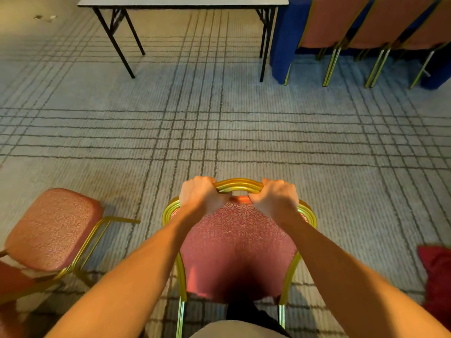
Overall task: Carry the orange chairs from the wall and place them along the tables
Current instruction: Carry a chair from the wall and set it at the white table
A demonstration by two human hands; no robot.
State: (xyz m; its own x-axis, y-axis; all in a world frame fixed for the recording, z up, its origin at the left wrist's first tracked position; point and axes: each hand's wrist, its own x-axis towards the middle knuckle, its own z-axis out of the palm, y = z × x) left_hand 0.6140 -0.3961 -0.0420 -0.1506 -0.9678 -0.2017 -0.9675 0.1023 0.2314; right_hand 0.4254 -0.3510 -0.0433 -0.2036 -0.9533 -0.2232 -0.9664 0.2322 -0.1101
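Both hands (240,198) outstretched, knuckles up, gripping chair (238,247) handle

Both hands (240,197) around chair (238,252) handle

Carpet (244,132) ran pale grey under me, crossed by bands of dark lines. The chair I gripped (238,252) stood on it near me. A second chair (52,230) stood at near left. Far ahead a bare folding table (183,1) stood on black legs; to its right, three chairs (380,28) stood against blue cloth (280,45). Red fabric (436,276) lay near right.
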